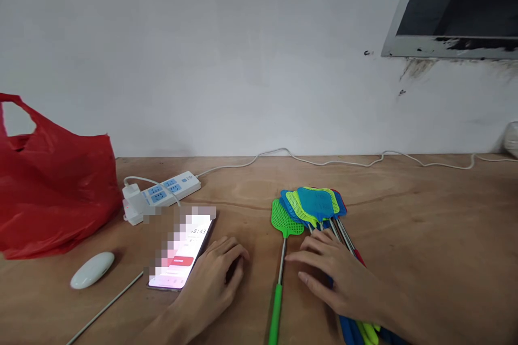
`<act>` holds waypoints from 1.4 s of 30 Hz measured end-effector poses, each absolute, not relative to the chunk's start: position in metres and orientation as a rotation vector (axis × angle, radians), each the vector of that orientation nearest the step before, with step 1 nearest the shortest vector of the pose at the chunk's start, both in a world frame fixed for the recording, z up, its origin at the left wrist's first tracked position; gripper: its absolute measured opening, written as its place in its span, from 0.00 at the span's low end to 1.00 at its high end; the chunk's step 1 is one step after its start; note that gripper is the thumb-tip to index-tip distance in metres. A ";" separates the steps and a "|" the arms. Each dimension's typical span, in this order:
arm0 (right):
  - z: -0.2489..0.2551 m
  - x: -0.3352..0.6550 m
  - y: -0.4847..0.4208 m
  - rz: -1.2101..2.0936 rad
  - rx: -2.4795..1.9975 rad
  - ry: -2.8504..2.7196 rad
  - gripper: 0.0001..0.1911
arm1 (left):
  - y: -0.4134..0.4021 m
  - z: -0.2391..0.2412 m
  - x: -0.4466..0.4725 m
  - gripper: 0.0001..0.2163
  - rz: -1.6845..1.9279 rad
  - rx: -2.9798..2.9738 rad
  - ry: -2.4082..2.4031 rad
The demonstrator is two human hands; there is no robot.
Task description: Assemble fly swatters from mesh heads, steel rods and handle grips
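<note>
plywood surface (424,237): green swatter (286,220) apart, nine o'clock of the bunch (318,205); right grip (343,280) flat on that bunch, left grip (210,285) loosely curled, both empty.

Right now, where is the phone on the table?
In the head view, the phone lies face up on the table, left of centre, right beside the left hand and just this side of the power strip.

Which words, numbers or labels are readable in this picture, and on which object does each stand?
"8:43" on the phone screen; any digit before it is unclear.
Rest of that screen: blurred, unreadable.
Power strip: markings too small to read.
Fly swatters, red bag: no text.
</note>
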State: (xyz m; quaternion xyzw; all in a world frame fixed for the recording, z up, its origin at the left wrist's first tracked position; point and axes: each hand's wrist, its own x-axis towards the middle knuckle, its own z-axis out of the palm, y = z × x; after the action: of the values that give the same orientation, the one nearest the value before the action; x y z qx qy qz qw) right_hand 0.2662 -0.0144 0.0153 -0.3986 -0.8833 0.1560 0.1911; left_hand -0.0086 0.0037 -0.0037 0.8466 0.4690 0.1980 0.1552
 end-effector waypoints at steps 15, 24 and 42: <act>0.008 0.257 -0.009 0.104 -1.197 -2.657 0.19 | 0.006 0.001 -0.011 0.10 0.562 2.404 1.409; -0.001 0.267 -0.004 -0.085 -1.092 -2.612 0.15 | 0.006 -0.002 -0.012 0.11 0.583 2.408 1.381; -0.012 0.321 0.009 -0.374 -2.074 -2.254 0.21 | 0.005 -0.002 -0.012 0.11 0.542 2.428 1.366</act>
State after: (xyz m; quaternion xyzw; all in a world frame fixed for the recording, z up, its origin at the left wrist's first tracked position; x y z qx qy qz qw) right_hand 0.3214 0.0089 -0.0121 -0.6719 -0.7301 -0.1212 0.0280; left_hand -0.0119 0.0052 -0.0018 0.8457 0.4758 0.1889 0.1509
